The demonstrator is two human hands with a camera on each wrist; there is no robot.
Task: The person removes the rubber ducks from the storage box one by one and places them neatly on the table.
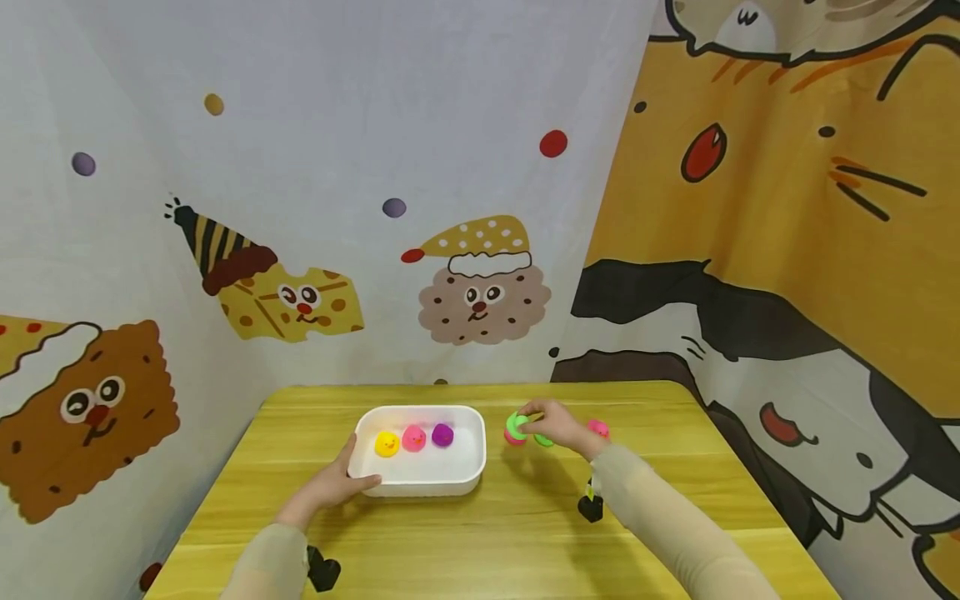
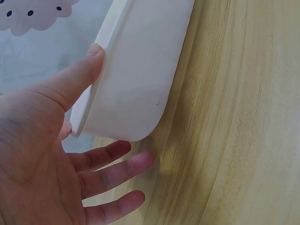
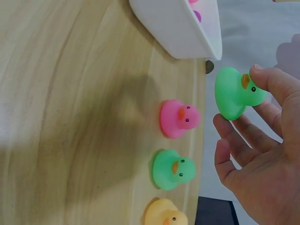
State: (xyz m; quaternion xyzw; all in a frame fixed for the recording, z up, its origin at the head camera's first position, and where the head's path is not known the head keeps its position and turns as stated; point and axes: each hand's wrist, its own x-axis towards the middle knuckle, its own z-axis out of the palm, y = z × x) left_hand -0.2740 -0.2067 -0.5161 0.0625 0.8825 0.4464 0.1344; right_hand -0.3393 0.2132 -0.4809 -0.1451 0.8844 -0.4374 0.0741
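My left hand (image 1: 330, 482) holds the near left corner of a white plastic tub (image 1: 420, 487). In the left wrist view the thumb lies on the tub's rim, and the other fingers spread loosely beside the corner. Inside the tub sit a yellow duck (image 1: 387, 444), a pink duck (image 1: 414, 438) and a purple toy (image 1: 442, 435). Right of the tub, my right hand (image 1: 557, 423) pinches a green rubber duck (image 3: 232, 93) between thumb and fingers, raised off the table. Below it stand another pink duck (image 3: 178, 119), a second green duck (image 3: 172, 169) and an orange-yellow duck (image 3: 165, 213).
Another pink toy (image 1: 598, 427) shows just past my right wrist. Everything stands on a wood-grain table (image 1: 465, 550). Behind it hangs a cloth (image 1: 390, 100) printed with cartoon figures. Each wrist wears a small black device.
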